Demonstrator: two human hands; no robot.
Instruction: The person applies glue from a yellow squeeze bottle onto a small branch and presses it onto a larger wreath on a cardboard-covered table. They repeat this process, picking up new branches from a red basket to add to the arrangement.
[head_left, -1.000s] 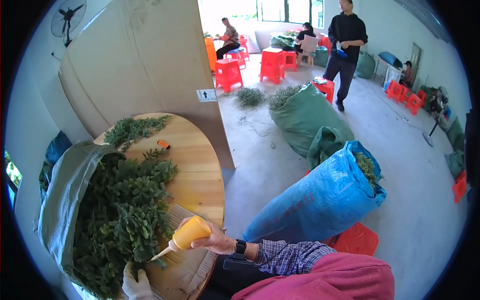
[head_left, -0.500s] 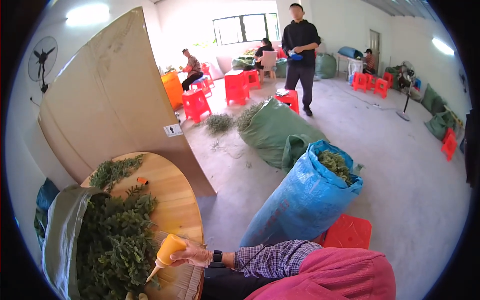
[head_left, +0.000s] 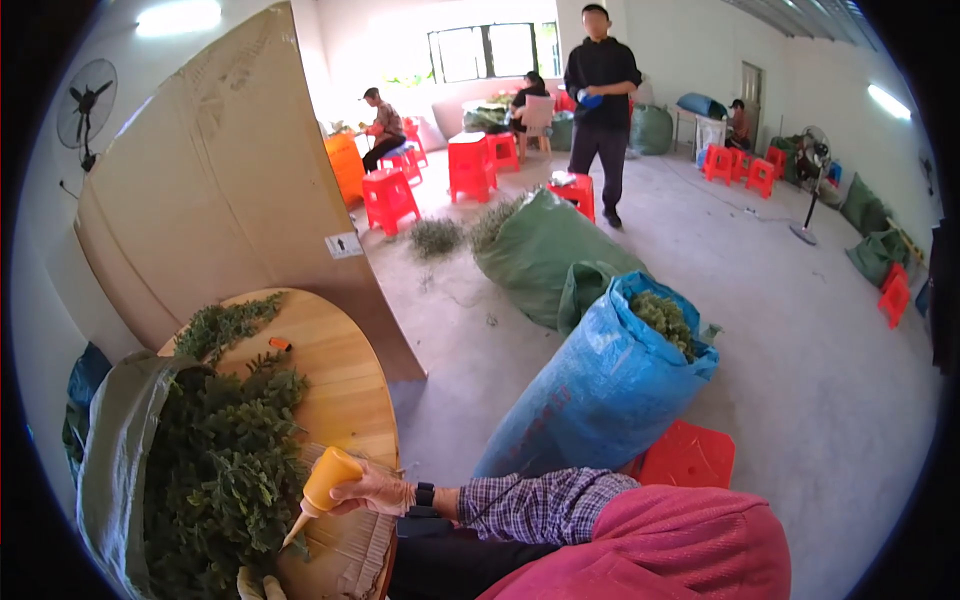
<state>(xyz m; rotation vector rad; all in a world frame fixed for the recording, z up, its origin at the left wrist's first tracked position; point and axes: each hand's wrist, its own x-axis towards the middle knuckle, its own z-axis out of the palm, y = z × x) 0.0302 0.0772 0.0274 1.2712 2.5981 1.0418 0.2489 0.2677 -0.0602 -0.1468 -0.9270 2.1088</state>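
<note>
My right hand [head_left: 375,490] is wrapped round a yellow squeeze bottle [head_left: 333,478] with a long pale nozzle. The bottle tilts down to the left, its tip by the edge of a heap of green artificial foliage sprigs [head_left: 225,440]. At the bottom edge, my left hand [head_left: 258,584] shows only pale, gloved-looking fingertips, close together beside the foliage; whatever they hold is hidden. The heap spills from a grey-green sack [head_left: 115,450] onto a round wooden table [head_left: 350,400]. Ridged cardboard [head_left: 365,535] lies under my right hand.
An orange-and-black small object [head_left: 280,344] and loose sprigs [head_left: 225,328] lie on the table's far side. A tall cardboard sheet [head_left: 210,160] stands behind it. Right of me are a full blue sack [head_left: 600,375], a green sack [head_left: 550,255] and a red stool [head_left: 690,455]. A person [head_left: 600,100] stands beyond.
The view has shifted slightly, so the table and sacks sit a little higher and further left. The bottle stays in my right hand; more of my left fingertips shows.
</note>
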